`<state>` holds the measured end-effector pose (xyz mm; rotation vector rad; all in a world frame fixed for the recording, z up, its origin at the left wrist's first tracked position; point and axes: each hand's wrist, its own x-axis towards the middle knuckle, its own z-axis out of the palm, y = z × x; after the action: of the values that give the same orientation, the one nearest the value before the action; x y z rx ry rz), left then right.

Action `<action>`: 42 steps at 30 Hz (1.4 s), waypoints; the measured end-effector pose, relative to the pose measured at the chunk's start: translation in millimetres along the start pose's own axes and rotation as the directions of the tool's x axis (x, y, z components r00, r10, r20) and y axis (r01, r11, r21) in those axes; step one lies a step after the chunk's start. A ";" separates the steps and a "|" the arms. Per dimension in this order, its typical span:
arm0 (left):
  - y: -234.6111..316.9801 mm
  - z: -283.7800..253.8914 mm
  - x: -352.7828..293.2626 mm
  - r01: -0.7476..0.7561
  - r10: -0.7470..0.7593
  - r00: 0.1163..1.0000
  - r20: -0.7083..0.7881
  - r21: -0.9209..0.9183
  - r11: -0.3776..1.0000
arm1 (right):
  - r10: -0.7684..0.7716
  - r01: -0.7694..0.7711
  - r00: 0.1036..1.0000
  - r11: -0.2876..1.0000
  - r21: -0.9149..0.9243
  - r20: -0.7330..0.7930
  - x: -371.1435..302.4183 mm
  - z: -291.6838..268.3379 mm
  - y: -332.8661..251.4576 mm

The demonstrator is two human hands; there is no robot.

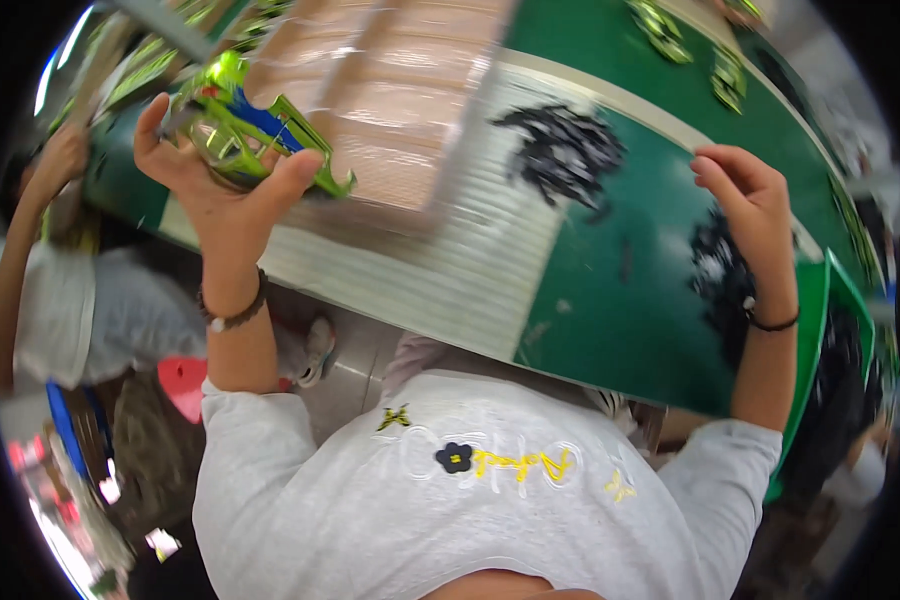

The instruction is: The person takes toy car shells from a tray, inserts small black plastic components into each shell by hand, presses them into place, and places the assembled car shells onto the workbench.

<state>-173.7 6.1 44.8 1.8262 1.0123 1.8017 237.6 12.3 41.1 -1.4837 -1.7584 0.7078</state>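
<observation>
At the upper left, my left hand [232, 205] grips a shiny lime-green toy car body [260, 122] with blue on it, thumb on the near side and fingers spread around the other. It is held up beside a tan compartment tray [395, 90] with a glossy clear covering. My right hand [760, 205] is raised at the right, its thumb and fingertips drawn together; anything between them is too small to make out. Just below that hand lies a heap of small black parts [715, 265]. A second pile of black parts [567, 155] spreads over the middle of the table.
The green table [610, 320] has a pale ribbed strip [490, 240] across it. Beyond a raised edge, several green toy cars [728, 78] lie on a green surface. A green bin [810, 370] with dark contents stands at the right. Another person's hand [65, 155] works at the left.
</observation>
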 end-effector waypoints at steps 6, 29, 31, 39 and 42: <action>24.1 125.4 -7.9 0.570 -0.136 0.788 0.600 -0.629 0.529 | 0.071 -0.072 0.987 0.997 -0.007 -0.141 -53.0 -31.0 35.0; 0.9 199.1 -44.7 0.864 -0.365 0.345 0.865 -0.444 -0.237 | -0.193 0.181 0.980 0.964 -0.194 -0.046 -65.3 -13.6 29.8; 0.1 200.1 -45.3 0.874 -0.360 0.376 0.854 -0.456 -0.168 | -0.226 0.239 0.971 0.901 -0.362 0.078 -66.6 -3.1 27.1; -1.5 198.3 -46.1 0.875 -0.442 0.370 0.817 -0.466 -0.129 | -0.333 0.336 0.940 0.854 -0.398 0.079 -69.7 10.9 27.4; -1.4 199.4 -47.5 0.874 -0.412 0.383 0.827 -0.469 -0.128 | -0.326 0.368 0.930 0.840 -0.400 0.172 -70.5 14.3 27.5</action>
<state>23.6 15.9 -10.1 0.5256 0.3499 0.7572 247.9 -51.2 -1.3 -1.3512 -2.2893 0.2119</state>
